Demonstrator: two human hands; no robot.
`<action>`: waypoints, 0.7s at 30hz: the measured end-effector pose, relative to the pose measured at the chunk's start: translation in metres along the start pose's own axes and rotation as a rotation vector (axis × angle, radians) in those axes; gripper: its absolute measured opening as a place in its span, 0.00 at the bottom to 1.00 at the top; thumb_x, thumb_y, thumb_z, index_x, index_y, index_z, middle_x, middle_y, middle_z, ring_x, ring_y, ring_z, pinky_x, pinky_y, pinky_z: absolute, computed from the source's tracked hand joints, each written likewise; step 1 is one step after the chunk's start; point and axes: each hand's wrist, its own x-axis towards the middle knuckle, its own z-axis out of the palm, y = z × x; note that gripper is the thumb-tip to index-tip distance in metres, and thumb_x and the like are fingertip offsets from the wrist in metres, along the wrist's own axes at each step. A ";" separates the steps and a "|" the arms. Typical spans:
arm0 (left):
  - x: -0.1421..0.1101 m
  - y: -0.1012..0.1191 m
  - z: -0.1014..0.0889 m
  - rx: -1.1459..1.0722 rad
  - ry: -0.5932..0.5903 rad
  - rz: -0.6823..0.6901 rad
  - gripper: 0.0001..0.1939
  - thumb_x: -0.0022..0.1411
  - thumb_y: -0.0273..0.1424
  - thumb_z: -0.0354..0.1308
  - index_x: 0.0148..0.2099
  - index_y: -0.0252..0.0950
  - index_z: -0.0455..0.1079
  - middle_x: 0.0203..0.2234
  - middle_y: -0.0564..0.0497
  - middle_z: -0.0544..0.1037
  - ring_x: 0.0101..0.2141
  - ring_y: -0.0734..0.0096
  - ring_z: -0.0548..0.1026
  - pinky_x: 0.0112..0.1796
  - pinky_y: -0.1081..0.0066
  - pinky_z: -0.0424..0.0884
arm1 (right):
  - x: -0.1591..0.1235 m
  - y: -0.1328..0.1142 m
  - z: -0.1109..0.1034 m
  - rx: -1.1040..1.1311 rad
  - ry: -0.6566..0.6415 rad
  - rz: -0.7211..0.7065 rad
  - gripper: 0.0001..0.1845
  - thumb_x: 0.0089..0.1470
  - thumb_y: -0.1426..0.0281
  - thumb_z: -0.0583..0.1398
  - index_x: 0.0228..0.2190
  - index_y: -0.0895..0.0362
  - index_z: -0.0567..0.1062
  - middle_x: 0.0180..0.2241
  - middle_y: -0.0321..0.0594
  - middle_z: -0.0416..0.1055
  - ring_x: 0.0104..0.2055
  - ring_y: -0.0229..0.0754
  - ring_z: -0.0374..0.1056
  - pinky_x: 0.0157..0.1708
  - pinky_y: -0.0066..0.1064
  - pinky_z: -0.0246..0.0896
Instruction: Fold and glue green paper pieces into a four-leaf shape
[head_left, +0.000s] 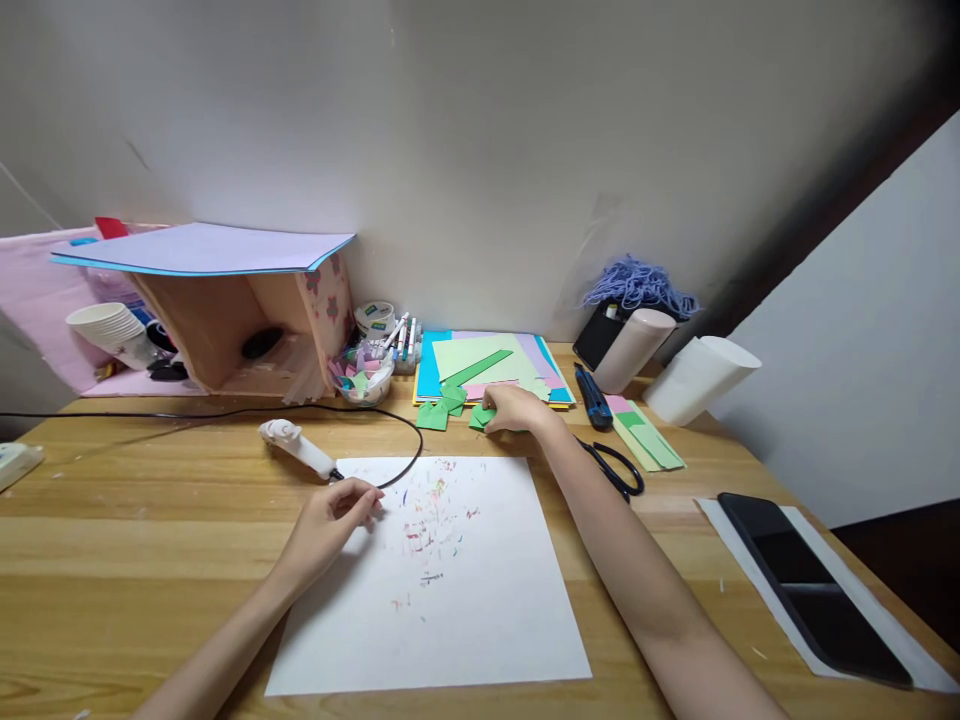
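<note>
A right hand [511,408], half-closed with fingers bent downward, touches a small, flat green paper piece [480,418] just beyond the one o'clock edge of a white sheet [480,620]. The piece's exposed end points toward nine o'clock; fingers obscure its long axis. The left hand [336,515], loosely curled, is at the sheet's ten o'clock side.
</note>
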 end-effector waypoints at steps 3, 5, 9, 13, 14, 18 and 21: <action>0.001 -0.002 -0.001 -0.014 0.010 0.004 0.14 0.56 0.40 0.53 0.31 0.33 0.69 0.23 0.50 0.74 0.25 0.71 0.71 0.30 0.73 0.67 | -0.003 0.002 -0.006 0.044 -0.003 -0.035 0.14 0.39 0.67 0.63 0.31 0.57 0.71 0.35 0.43 0.72 0.36 0.44 0.67 0.30 0.28 0.57; 0.001 -0.003 -0.002 -0.032 0.019 0.008 0.14 0.55 0.39 0.53 0.31 0.33 0.70 0.23 0.50 0.74 0.25 0.71 0.71 0.29 0.73 0.67 | -0.007 0.001 -0.013 0.182 -0.014 -0.110 0.14 0.40 0.64 0.63 0.31 0.57 0.71 0.37 0.43 0.72 0.38 0.44 0.67 0.33 0.29 0.59; -0.001 -0.001 -0.002 -0.075 0.063 0.034 0.13 0.55 0.39 0.53 0.34 0.34 0.71 0.29 0.48 0.75 0.29 0.69 0.73 0.31 0.73 0.69 | -0.018 -0.021 -0.021 0.701 -0.236 -0.338 0.15 0.43 0.62 0.62 0.34 0.56 0.72 0.39 0.42 0.71 0.40 0.42 0.67 0.36 0.31 0.62; -0.006 0.007 -0.005 -0.044 0.185 0.191 0.15 0.54 0.36 0.56 0.44 0.37 0.70 0.39 0.47 0.74 0.35 0.69 0.73 0.37 0.72 0.69 | -0.025 -0.061 -0.003 1.247 -0.584 -0.357 0.18 0.44 0.65 0.61 0.39 0.59 0.71 0.41 0.44 0.70 0.40 0.41 0.68 0.39 0.34 0.64; -0.007 0.009 -0.006 -0.049 0.220 0.226 0.17 0.54 0.35 0.56 0.47 0.37 0.68 0.40 0.47 0.74 0.35 0.70 0.73 0.38 0.71 0.69 | -0.026 -0.071 0.005 1.321 -0.678 -0.355 0.19 0.45 0.65 0.61 0.40 0.60 0.71 0.40 0.45 0.71 0.39 0.41 0.69 0.40 0.35 0.64; -0.012 0.013 -0.012 -0.062 0.329 0.296 0.20 0.52 0.33 0.59 0.49 0.37 0.67 0.41 0.47 0.73 0.34 0.70 0.73 0.39 0.71 0.69 | -0.031 -0.101 0.038 1.535 -0.896 -0.334 0.20 0.49 0.64 0.59 0.43 0.60 0.70 0.40 0.46 0.72 0.39 0.41 0.70 0.43 0.35 0.63; -0.013 0.012 -0.013 -0.066 0.393 0.298 0.14 0.53 0.33 0.57 0.43 0.35 0.72 0.38 0.47 0.75 0.35 0.69 0.73 0.39 0.71 0.69 | -0.035 -0.112 0.055 1.616 -0.925 -0.327 0.20 0.49 0.63 0.59 0.43 0.61 0.70 0.41 0.47 0.71 0.40 0.41 0.70 0.46 0.36 0.60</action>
